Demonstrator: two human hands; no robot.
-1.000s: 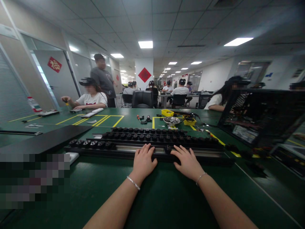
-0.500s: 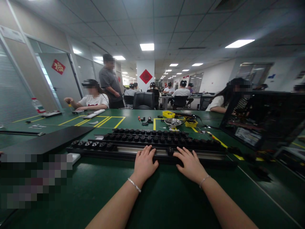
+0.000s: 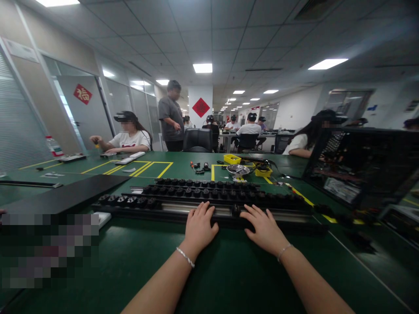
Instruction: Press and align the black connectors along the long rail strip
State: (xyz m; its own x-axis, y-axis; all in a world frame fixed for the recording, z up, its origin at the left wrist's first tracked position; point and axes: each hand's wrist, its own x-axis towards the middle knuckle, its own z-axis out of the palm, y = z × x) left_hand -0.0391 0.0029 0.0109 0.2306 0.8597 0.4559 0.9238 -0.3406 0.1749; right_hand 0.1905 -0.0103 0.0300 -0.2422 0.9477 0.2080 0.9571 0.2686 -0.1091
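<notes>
Three long black rails lie side by side across the green table (image 3: 229,270), each carrying small black clips. The nearest rail (image 3: 288,216) has a bare silver strip along its middle and several clips (image 3: 127,200) bunched at its left end. My left hand (image 3: 199,226) rests flat on this rail, fingers spread. My right hand (image 3: 263,226) lies on it too, its fingertips touching a single black clip (image 3: 236,210). Neither hand grips anything. The middle rail (image 3: 203,192) and far rail (image 3: 203,181) are lined with clips.
A flat black panel (image 3: 62,196) lies at the left, an open black computer case (image 3: 366,168) at the right. Yellow bins (image 3: 231,158), a metal bowl (image 3: 238,169) and small tools (image 3: 198,165) sit behind the rails. Other people sit at the tables; one person stands behind.
My hands have hardly shifted on the nearest rail. The view has tilted slightly. The standing person in the background has walked to the right.
</notes>
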